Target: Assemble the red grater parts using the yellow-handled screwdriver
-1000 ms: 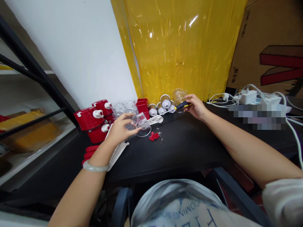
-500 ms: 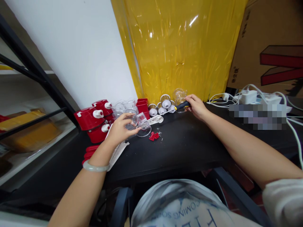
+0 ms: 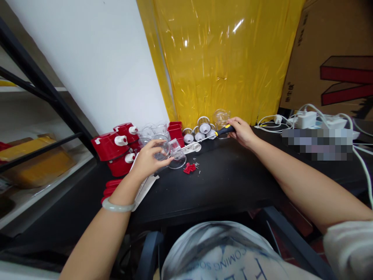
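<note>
My left hand [image 3: 148, 158] is closed around a clear plastic cup part [image 3: 171, 152] that it holds down on the black table [image 3: 233, 175]. My right hand [image 3: 241, 131] grips the black-and-yellow handle of a screwdriver [image 3: 210, 135] whose metal shaft points left toward the clear part. A small red plastic piece [image 3: 189, 168] and some tiny screws lie just right of the clear part. A jade bangle [image 3: 117, 206] sits on my left wrist.
Red housings with white knobs [image 3: 112, 147] and clear cups [image 3: 154, 130] crowd the table's back left. Round gold-and-white parts [image 3: 201, 128] stand by the yellow plastic sheet [image 3: 221, 58]. White cables and chargers [image 3: 305, 118] lie at right, before a cardboard box [image 3: 335, 58]. A shelf [image 3: 37, 155] stands left.
My right hand has shifted slightly along the screwdriver handle. My left hand and the clear part have stayed where they were.
</note>
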A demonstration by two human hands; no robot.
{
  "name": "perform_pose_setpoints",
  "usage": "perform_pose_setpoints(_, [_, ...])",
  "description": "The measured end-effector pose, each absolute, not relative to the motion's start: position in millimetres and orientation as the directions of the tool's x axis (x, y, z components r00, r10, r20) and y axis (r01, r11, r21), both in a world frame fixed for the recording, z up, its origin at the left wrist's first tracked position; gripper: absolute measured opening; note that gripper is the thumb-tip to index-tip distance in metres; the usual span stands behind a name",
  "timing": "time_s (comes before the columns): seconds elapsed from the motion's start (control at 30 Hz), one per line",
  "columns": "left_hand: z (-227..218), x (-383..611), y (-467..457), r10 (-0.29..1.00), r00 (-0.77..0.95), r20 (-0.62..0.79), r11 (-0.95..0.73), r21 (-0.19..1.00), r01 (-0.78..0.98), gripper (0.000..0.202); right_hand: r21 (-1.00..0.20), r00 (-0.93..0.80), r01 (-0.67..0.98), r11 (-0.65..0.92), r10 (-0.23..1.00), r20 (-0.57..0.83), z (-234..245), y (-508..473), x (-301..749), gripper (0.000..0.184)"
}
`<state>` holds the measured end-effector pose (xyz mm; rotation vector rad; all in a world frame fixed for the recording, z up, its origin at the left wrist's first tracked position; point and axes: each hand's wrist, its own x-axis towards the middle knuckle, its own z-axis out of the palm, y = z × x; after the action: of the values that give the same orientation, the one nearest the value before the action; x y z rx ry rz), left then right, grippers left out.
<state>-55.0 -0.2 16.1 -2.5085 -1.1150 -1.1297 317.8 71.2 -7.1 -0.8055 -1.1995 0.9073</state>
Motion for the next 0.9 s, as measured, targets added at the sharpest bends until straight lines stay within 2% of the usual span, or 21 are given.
perform_pose_setpoints(0.1, [15.8,-55.0,-0.4,0.560,0.435,0.705,-0.711,0.138,0.690,0.027,-0.887,0.107,-0.250,0.388,0.922,0.373,-2.9,65.9,316.7,0.033])
perform_pose_setpoints(0.27, [16.2,-55.2,-0.5,0.573,0.429,0.699,-0.703,0.149,0.696,0.027,-0.869,0.015,-0.358,0.341,0.933,0.360,0.1,60.0,318.7,0.035])
perform_pose_setpoints(0.4, [16.9,-55.2,-0.8,0.568,0.429,0.703,-0.701,0.139,0.699,0.027,-0.873,0.040,-0.318,0.370,0.925,0.377,-2.1,63.5,319.1,0.032])
perform_pose_setpoints(0.6, [15.8,-56.4,1.2,0.561,0.433,0.706,-0.703,0.129,0.699,0.027,-0.889,0.101,-0.167,0.427,0.904,0.415,-4.7,69.7,316.6,0.043])
perform_pose_setpoints(0.73, [13.7,-57.9,3.7,0.547,0.434,0.716,-0.711,0.123,0.692,0.027,-0.885,0.101,-0.244,0.397,0.918,0.384,-4.0,68.1,317.5,0.036])
perform_pose_setpoints(0.83, [12.9,-58.4,3.9,0.545,0.429,0.720,-0.715,0.131,0.687,0.027,-0.860,0.042,-0.320,0.396,0.913,0.405,-3.7,66.7,318.4,0.037])
perform_pose_setpoints(0.9, [12.7,-58.5,3.8,0.552,0.423,0.719,-0.710,0.140,0.690,0.027,-0.855,0.047,-0.313,0.413,0.906,0.420,-4.7,67.9,318.8,0.038])
